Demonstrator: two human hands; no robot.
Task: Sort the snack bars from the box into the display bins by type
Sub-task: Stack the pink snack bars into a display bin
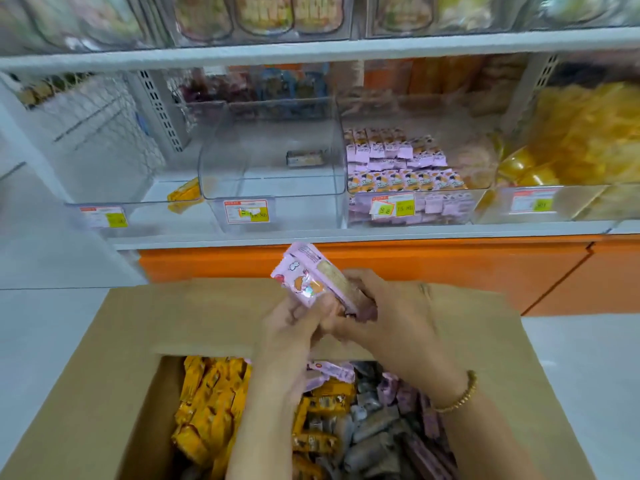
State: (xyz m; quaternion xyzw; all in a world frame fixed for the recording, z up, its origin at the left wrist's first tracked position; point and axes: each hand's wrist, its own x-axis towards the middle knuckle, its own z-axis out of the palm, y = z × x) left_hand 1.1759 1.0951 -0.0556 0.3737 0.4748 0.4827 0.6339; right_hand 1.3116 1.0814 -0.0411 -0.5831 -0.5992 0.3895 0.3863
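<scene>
Both my hands hold a small stack of pink-wrapped snack bars (313, 277) above the far flap of the open cardboard box (138, 341). My left hand (294, 327) grips the stack's near end from below. My right hand (384, 306) closes round its right side. Inside the box lie yellow bars (207, 400) at the left, with grey and pink bars (388, 427) at the right. On the shelf, a clear bin (408, 168) is stacked with pink bars. The middle bin (273, 157) holds one grey bar, and the left bin (138, 209) holds one yellow bar (185, 195).
A bin of yellow-wrapped snacks (581, 143) stands at the far right. Price labels (246, 211) hang on the bin fronts. An orange panel (415, 268) runs under the white shelf edge. More clear bins (263, 15) sit on the shelf above.
</scene>
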